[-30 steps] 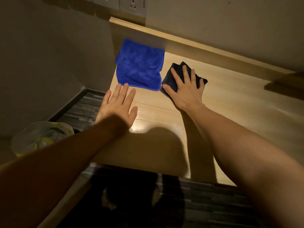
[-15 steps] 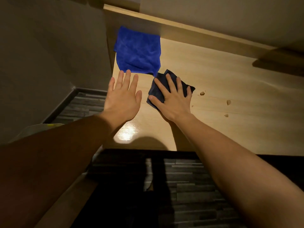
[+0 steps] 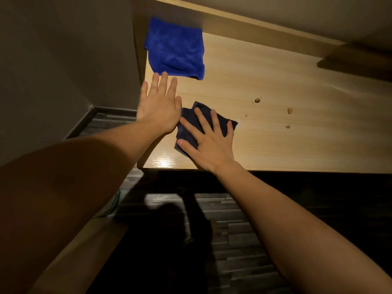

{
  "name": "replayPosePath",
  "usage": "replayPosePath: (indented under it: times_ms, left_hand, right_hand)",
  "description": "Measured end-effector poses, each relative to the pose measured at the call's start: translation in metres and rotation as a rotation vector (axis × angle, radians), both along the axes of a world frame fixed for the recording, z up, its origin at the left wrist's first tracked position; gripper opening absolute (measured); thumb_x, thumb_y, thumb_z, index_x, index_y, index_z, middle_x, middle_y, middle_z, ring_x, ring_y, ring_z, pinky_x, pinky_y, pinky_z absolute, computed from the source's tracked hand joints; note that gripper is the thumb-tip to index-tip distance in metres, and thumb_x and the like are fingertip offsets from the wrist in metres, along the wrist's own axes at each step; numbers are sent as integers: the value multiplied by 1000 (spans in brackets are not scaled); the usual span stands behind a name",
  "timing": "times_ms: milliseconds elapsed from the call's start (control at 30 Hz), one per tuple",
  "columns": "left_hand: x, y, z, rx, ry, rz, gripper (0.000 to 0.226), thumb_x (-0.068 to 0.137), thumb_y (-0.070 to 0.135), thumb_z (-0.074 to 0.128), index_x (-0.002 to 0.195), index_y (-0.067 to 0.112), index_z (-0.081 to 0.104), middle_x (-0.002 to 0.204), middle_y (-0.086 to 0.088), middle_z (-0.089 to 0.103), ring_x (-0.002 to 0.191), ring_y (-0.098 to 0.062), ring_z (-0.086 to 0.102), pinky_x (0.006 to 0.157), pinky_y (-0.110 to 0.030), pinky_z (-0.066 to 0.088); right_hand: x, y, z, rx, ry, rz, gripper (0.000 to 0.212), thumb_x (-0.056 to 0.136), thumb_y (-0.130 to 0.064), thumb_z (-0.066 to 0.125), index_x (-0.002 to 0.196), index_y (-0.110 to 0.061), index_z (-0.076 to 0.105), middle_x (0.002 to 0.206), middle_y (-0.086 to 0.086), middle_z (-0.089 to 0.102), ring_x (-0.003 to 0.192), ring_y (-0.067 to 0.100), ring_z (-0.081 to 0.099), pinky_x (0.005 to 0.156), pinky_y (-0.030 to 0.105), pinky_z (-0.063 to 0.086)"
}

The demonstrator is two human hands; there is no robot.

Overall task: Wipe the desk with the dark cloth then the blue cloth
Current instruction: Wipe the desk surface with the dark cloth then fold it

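— Two cloths lie on the desk [image 3: 275, 81]. What else does the head view show?

— Pale wood-grain top, a raised back ledge [image 3: 254, 28] against a plain wall [image 3: 53, 60], dark striped flooring [image 3: 244, 230] below the front edge. A few small crumbs [image 3: 257, 100] sit right of centre, and lamp glare marks the front-left corner.

— Where are the cloths?

— The blue cloth [image 3: 176, 47] is at the back-left corner, partly lapping up the ledge. The dark cloth [image 3: 188, 128] lies near the front-left corner.

— And the hands?

— The right hand [image 3: 209, 143] presses flat on the dark cloth, fingers spread wide, nothing gripped. The left hand [image 3: 159, 107] lies flat and open beside it, at the desk's left edge, fingers straight and close together, fingertips just short of the blue cloth; its thumb side touches or nearly touches the dark cloth, I cannot tell which.

— Anything changed from half a second back?

— The dark cloth has slid toward the front edge under the right hand, away from the blue cloth, which has stayed put. The left hand stays flat.
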State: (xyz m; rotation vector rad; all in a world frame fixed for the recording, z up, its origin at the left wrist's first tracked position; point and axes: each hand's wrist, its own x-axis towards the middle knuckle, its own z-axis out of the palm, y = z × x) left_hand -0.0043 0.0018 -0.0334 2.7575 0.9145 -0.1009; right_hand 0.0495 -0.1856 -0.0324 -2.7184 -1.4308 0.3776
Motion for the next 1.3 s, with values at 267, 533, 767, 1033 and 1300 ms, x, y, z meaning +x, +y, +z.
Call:
replayPosePath:
  times_ms: [267, 533, 767, 1033, 1300]
  left_hand:
    - [0, 2, 1, -59, -9, -3, 66, 113, 49, 15, 172, 20, 10, 181, -10, 1, 166, -30, -5, 132, -54, -1]
    - [6, -8, 16, -56, -90, -73, 61, 113, 47, 24, 166, 18, 30, 178, -11, 19, 165, -32, 11, 131, -56, 9]
    - [40, -42, 10, -144, -94, -43, 64, 113, 49, 23, 170, 21, 22, 180, -7, 12, 166, -30, 5, 130, -57, 6]
    - [50, -49, -5, -14, -7, -2, 74, 108, 65, 12, 173, 28, 9, 181, -4, 2, 167, -28, -3, 130, -58, 1]
    - [55, -51, -8, 2, 31, 59, 74, 106, 68, 11, 172, 34, 5, 181, 3, -4, 166, -22, -6, 130, -55, -3]
  right_hand:
    - [-31, -28, -5, 156, -17, 66, 55, 105, -61, 32, 158, -46, 35, 170, -9, 28, 159, 18, 14, 120, 51, 14]
    - [-51, -58, 12, 362, 351, -41, 37, 104, -44, 53, 135, -31, 68, 143, -9, 65, 141, 11, 48, 100, 32, 28]
    - [-8, -90, 61, 518, 1060, -612, 32, 105, -32, 59, 103, -6, 78, 104, 10, 80, 103, 24, 75, 90, 39, 56]
    - [132, -31, 97, 728, 886, -653, 32, 95, -48, 66, 92, -19, 78, 102, 12, 79, 101, 32, 74, 92, 47, 56]
    - [263, 63, 70, 443, 447, -166, 33, 105, -44, 54, 80, -28, 67, 67, -19, 63, 65, 0, 58, 72, 29, 46]
